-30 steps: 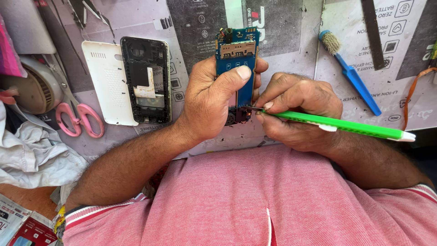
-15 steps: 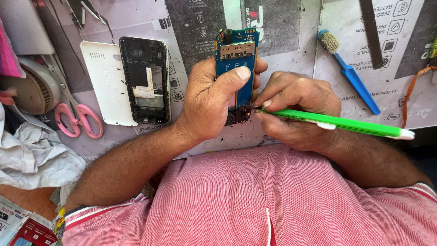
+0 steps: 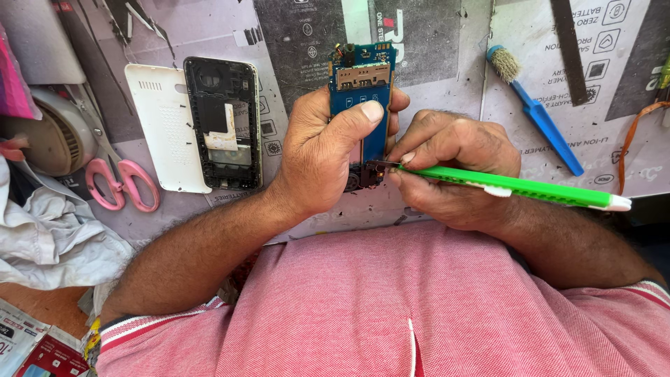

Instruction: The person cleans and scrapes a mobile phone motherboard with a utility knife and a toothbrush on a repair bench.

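Flattened grey-and-white printed cardboard packaging sheets point(image 3: 447, 42) cover the tabletop, laid edge to edge. The middle sheet has a dark grey panel with white print and small round icons. The far right sheet point(image 3: 607, 63) is pale with dark square icon boxes. At the near left corner lies a small red-and-white printed packet point(image 3: 49, 356), touching a white printed paper packet point(image 3: 14, 328). No screens visible.
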